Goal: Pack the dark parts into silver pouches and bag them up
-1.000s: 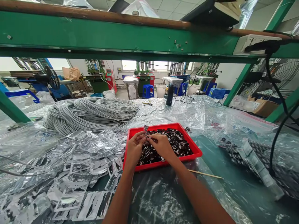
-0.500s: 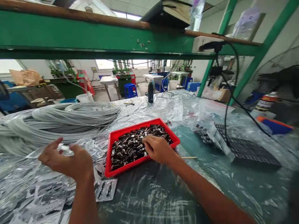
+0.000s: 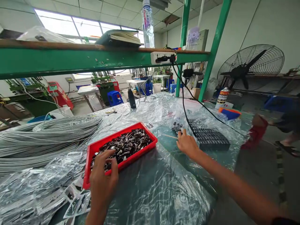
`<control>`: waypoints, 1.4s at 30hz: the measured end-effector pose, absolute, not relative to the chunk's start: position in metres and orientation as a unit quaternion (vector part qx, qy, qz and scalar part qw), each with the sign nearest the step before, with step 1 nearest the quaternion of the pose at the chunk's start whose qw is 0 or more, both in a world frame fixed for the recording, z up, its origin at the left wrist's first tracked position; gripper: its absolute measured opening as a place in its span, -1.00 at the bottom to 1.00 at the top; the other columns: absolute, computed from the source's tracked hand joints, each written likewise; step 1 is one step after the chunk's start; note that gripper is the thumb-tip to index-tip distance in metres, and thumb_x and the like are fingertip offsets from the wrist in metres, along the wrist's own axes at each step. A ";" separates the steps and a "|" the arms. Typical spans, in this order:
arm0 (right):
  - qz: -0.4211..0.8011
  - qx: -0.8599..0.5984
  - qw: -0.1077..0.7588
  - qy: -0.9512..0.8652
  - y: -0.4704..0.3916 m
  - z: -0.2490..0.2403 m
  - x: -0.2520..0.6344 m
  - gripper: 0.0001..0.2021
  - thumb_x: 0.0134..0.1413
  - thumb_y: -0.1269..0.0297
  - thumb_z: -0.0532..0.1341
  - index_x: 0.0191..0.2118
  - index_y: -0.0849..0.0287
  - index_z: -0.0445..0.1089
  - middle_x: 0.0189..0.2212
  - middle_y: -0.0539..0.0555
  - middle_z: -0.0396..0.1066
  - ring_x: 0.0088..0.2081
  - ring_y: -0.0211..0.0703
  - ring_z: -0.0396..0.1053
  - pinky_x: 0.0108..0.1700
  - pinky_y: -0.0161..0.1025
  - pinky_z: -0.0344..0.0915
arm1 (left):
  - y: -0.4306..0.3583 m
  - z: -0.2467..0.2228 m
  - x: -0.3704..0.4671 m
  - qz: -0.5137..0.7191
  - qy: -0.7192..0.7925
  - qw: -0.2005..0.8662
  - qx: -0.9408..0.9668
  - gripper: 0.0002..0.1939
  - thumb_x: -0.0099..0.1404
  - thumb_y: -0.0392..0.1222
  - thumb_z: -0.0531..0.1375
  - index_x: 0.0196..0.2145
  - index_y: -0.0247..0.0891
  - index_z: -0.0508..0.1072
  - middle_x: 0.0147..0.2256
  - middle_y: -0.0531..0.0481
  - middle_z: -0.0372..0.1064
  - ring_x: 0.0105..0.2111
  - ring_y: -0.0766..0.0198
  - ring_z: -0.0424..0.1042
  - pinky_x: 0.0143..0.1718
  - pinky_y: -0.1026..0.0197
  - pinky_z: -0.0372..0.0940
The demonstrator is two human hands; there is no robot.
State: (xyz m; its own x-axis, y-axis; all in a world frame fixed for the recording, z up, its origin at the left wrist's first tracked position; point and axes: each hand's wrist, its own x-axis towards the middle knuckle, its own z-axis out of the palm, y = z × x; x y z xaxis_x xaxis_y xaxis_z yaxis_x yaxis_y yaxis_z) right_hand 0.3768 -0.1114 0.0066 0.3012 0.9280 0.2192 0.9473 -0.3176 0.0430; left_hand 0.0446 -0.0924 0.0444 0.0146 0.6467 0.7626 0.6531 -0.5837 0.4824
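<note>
Above the near left part of a red tray (image 3: 122,167), my left hand (image 3: 103,178) has its thumb and fingers apart and holds nothing. The tray is full of small black parts with shiny metal ends (image 3: 126,145). My right hand (image 3: 187,144) reaches past the tray to the right, its fingers drawn together at a few loose dark parts (image 3: 177,126). Whatever sits between those fingertips is too small to make out. Just right of that hand, a black block with rows of parts (image 3: 211,137) lies on the plastic sheet. A thin pale stick (image 3: 169,136) points toward my fingers.
Coils of grey cable (image 3: 51,134) and clear plastic packs (image 3: 42,187) cover the left side. A black cable (image 3: 184,100) hangs from a power strip (image 3: 162,57) on the green shelf beam (image 3: 82,61). A dark bottle (image 3: 131,99) and a spray can (image 3: 222,97) stand farther back.
My right hand has left the tray and moved right to the loose parts. My left hand has come from the tray's left to above its near corner. The view has turned right.
</note>
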 end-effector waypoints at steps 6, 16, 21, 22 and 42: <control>-0.037 -0.817 -0.015 -0.575 -0.082 0.029 0.401 -0.74 0.16 0.41 0.19 -0.09 0.44 0.48 -0.17 0.44 0.50 -0.09 0.19 0.49 -0.12 -0.13 0.36 | -0.159 -0.001 0.022 -0.430 -0.447 -0.073 -0.781 -0.75 0.36 -0.04 0.08 -0.10 -0.13 0.45 -0.09 -0.09 0.45 -0.28 0.20 0.51 -0.20 0.14 0.44; -0.068 -0.384 0.038 -0.920 -0.194 -0.014 0.262 -0.57 0.28 0.41 0.07 0.23 0.04 0.18 0.13 0.18 0.32 -0.31 -0.17 0.49 -0.41 -0.31 0.31 | -0.231 -0.050 -0.015 -0.397 -0.542 -0.132 -0.729 -0.71 0.34 -0.01 0.07 -0.16 -0.19 0.46 -0.16 -0.12 0.47 -0.31 0.16 0.51 -0.23 0.06 0.48; -0.064 -0.355 0.055 -0.931 -0.208 -0.017 0.275 -0.46 0.18 0.59 0.02 0.23 0.04 0.20 0.18 0.15 0.29 -0.30 -0.21 0.49 -0.41 -0.32 0.33 | -0.247 -0.056 -0.007 -0.349 -0.566 -0.148 -0.732 -0.65 0.34 -0.05 0.10 0.05 -0.15 0.36 0.04 -0.17 0.32 -0.08 0.08 0.46 -0.04 -0.06 0.42; -0.061 -0.379 0.055 -0.922 -0.205 -0.015 0.283 -0.45 0.15 0.60 0.03 0.22 0.06 0.21 0.18 0.15 0.29 -0.30 -0.20 0.50 -0.40 -0.32 0.34 | -0.247 -0.057 -0.003 -0.342 -0.558 -0.147 -0.741 -0.62 0.34 -0.07 0.11 0.09 -0.13 0.33 0.08 -0.17 0.28 0.01 0.06 0.42 0.04 -0.08 0.38; 0.224 -0.424 0.478 -0.736 -0.166 0.027 0.252 -0.74 0.33 0.17 0.04 -0.23 0.17 0.42 -0.32 0.06 0.43 -0.40 -0.23 0.32 -0.33 -0.28 0.27 | -0.175 -0.036 0.034 -0.145 -0.431 -0.131 -0.881 -0.45 0.25 -0.05 0.24 0.17 -0.21 0.28 0.00 -0.17 0.35 -0.01 0.02 0.37 0.07 -0.03 0.31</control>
State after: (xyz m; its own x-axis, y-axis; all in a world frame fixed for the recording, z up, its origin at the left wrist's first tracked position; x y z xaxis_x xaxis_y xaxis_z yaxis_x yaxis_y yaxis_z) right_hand 0.2524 -0.1658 0.0268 -0.1825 0.8383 0.5138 0.4095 0.5399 -0.7354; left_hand 0.0341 -0.1745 -0.0356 0.5870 0.7970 0.1423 0.7212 -0.5946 0.3555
